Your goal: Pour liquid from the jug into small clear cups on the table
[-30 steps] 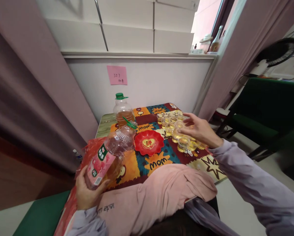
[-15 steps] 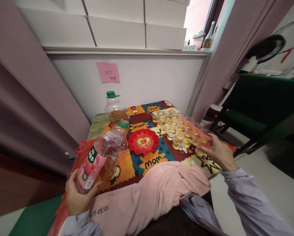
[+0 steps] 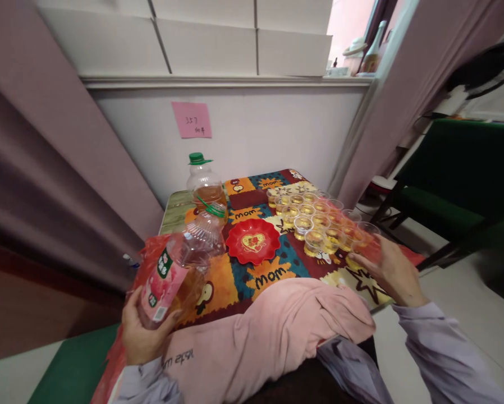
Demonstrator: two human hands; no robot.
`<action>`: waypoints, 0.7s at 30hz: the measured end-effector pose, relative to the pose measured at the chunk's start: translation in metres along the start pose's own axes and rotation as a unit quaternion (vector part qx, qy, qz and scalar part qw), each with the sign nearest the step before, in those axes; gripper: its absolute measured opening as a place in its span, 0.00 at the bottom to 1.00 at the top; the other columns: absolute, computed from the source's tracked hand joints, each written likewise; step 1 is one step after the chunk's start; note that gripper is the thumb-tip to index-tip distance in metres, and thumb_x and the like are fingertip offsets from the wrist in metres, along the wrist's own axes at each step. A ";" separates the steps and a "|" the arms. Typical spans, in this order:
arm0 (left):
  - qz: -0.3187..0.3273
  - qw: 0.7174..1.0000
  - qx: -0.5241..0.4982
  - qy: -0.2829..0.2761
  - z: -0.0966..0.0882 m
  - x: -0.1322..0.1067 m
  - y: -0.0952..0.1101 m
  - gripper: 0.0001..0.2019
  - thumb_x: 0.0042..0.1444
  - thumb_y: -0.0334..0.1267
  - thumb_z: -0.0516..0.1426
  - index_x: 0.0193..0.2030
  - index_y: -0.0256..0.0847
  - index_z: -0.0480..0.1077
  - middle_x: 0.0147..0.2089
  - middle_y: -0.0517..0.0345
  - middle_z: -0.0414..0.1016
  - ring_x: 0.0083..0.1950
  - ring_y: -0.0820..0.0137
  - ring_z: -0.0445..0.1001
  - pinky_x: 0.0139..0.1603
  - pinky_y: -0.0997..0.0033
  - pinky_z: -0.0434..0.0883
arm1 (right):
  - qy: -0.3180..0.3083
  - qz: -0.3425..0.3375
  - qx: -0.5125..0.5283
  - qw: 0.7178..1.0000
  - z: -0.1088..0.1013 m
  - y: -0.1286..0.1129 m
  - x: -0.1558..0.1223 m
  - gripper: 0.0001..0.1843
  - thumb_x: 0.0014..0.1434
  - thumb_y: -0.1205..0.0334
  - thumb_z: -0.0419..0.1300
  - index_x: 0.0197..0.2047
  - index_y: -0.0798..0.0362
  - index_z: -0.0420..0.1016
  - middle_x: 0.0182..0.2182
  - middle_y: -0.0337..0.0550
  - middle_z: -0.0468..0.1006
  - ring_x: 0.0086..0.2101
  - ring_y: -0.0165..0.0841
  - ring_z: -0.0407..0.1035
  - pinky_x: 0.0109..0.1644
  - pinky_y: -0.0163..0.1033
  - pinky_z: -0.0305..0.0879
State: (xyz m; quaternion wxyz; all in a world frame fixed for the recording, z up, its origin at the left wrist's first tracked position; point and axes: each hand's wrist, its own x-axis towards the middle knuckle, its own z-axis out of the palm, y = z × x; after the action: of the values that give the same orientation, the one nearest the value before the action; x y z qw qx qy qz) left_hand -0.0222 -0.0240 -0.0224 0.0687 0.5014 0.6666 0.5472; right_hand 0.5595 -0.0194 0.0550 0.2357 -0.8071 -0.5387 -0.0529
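Observation:
My left hand (image 3: pixel 145 328) is closed around the lower end of a clear juice bottle (image 3: pixel 197 261) with a pink label, tilted up and to the right. A green ring shows near its neck, and pale amber liquid is inside. My right hand (image 3: pixel 397 272) curls around a clear plastic cup (image 3: pixel 363 247) at the near right end of the cup group. Several clear plastic cups (image 3: pixel 315 242) with yellow liquid stand close together on the patterned tablecloth (image 3: pixel 273 275). The fingers partly hide the cup at my right hand.
A second juice bottle (image 3: pixel 205 182) with a green cap stands upright behind the held one. A red scalloped plate (image 3: pixel 252 241) lies mid-table. Pink cloth (image 3: pixel 269 325) covers my lap. Red plastic (image 3: pixel 151 247) hangs at the left edge; a dark green chair (image 3: pixel 458 174) stands right.
The whole view has shifted slightly, so things appear a little farther right. Both hands keep their places at the bottle and the cup, with little other visible movement.

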 end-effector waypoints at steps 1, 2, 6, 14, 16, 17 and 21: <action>-0.003 1.000 -0.015 0.003 0.000 -0.001 0.000 0.54 0.33 0.63 0.72 0.66 0.39 0.66 0.67 0.40 0.70 0.66 0.43 0.72 0.70 0.41 0.70 | 0.029 -0.019 0.011 0.999 -0.004 -0.007 0.000 0.49 0.60 0.24 0.56 0.66 0.57 0.72 0.60 0.66 0.79 0.56 0.60 0.75 0.52 0.58 0.74; -0.005 1.000 -0.024 0.002 0.000 -0.001 0.000 0.54 0.33 0.62 0.72 0.66 0.39 0.65 0.67 0.41 0.69 0.66 0.43 0.72 0.70 0.42 0.69 | 0.058 -0.038 0.033 0.997 -0.009 -0.018 0.000 0.47 0.60 0.23 0.55 0.64 0.56 0.74 0.59 0.64 0.79 0.55 0.59 0.76 0.51 0.57 0.74; -0.005 1.000 -0.013 -0.002 -0.002 -0.004 -0.004 0.52 0.34 0.63 0.72 0.66 0.42 0.64 0.66 0.42 0.70 0.68 0.45 0.71 0.71 0.44 0.68 | 0.078 -0.162 0.204 0.962 -0.012 -0.088 -0.003 0.30 0.67 0.35 0.59 0.58 0.50 0.79 0.50 0.54 0.85 0.46 0.47 0.80 0.50 0.50 0.76; -0.022 0.998 -0.056 0.003 -0.006 -0.010 -0.010 0.52 0.36 0.63 0.72 0.66 0.41 0.64 0.67 0.39 0.69 0.70 0.43 0.70 0.72 0.39 0.65 | -0.128 -0.406 0.271 0.863 0.080 -0.261 0.005 0.18 0.68 0.61 0.64 0.59 0.53 0.77 0.54 0.53 0.82 0.54 0.42 0.78 0.60 0.46 0.73; -0.021 0.998 -0.052 -0.011 -0.008 -0.010 -0.015 0.52 0.36 0.61 0.73 0.67 0.42 0.63 0.68 0.39 0.68 0.70 0.42 0.69 0.72 0.38 0.65 | -0.149 -0.428 0.227 0.862 0.098 -0.295 0.015 0.22 0.68 0.62 0.63 0.64 0.54 0.74 0.59 0.55 0.79 0.58 0.42 0.75 0.63 0.46 0.71; -0.018 0.999 -0.047 -0.017 -0.009 -0.009 -0.018 0.53 0.36 0.59 0.73 0.68 0.42 0.63 0.69 0.38 0.68 0.70 0.42 0.69 0.72 0.38 0.66 | -0.154 -0.439 0.215 0.858 0.104 -0.310 0.020 0.22 0.68 0.62 0.63 0.64 0.53 0.74 0.60 0.55 0.79 0.59 0.42 0.74 0.63 0.46 0.71; -0.004 0.999 -0.035 -0.029 -0.012 -0.010 -0.021 0.54 0.36 0.58 0.74 0.69 0.41 0.62 0.69 0.37 0.68 0.71 0.42 0.69 0.71 0.38 0.67 | -0.175 -0.472 0.168 0.847 0.118 -0.357 0.034 0.14 0.70 0.63 0.60 0.56 0.51 0.82 0.53 0.55 0.83 0.52 0.43 0.78 0.57 0.44 0.73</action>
State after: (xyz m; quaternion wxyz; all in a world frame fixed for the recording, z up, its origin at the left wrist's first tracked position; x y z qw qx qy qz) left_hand -0.0375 -0.0369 -0.0394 0.1074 0.5113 0.6473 0.5551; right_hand 0.2343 0.1708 0.0774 0.2161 -0.3991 -0.8878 0.0758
